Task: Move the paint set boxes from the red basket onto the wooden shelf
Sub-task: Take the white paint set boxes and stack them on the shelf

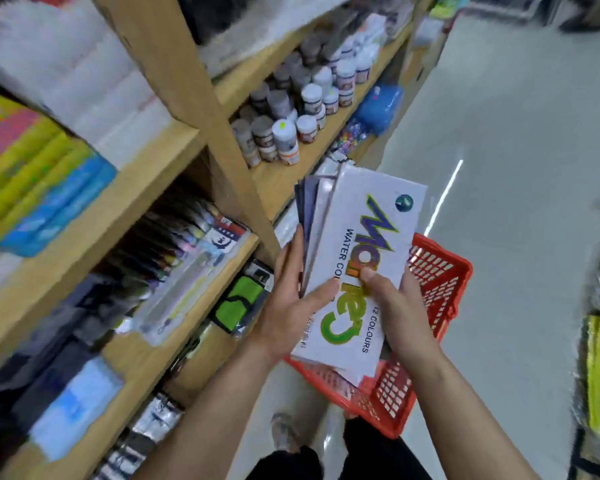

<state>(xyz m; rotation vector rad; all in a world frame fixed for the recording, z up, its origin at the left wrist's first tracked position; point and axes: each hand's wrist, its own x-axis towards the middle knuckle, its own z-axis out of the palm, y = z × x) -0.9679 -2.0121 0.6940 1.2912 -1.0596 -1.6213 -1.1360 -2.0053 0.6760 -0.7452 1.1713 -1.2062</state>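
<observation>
Position of the task items: a stack of paint set boxes (371, 233) is held in the air in front of the person, above the red basket (442, 282) and just beside the front edge of the wooden shelf (174, 188). The top box is white and carries the print "WATER COLOURS" and "12 COLOURS". Several more boxes are fanned out beneath it toward the shelf side.

Left hand (291, 303): grips the stack at its left edge. The fingers lie straight up along the sides of the fanned boxes, and the thumb is laid across the top face.

Right hand (399, 306): grips the stack at its right edge. The thumb presses down on the top face near the printed logo; the fingers pass beneath the boxes and are hidden.

Red basket: plastic, with lattice walls. It sits below and behind the stack, over the pale floor (520, 161). Its contents are covered by the boxes and cannot be determined.

Wooden shelf: runs along the left side of the view. One board holds rows of small paint jars (291, 123) with white lids. Lower boards carry flat packaged goods — most are blurred.
</observation>
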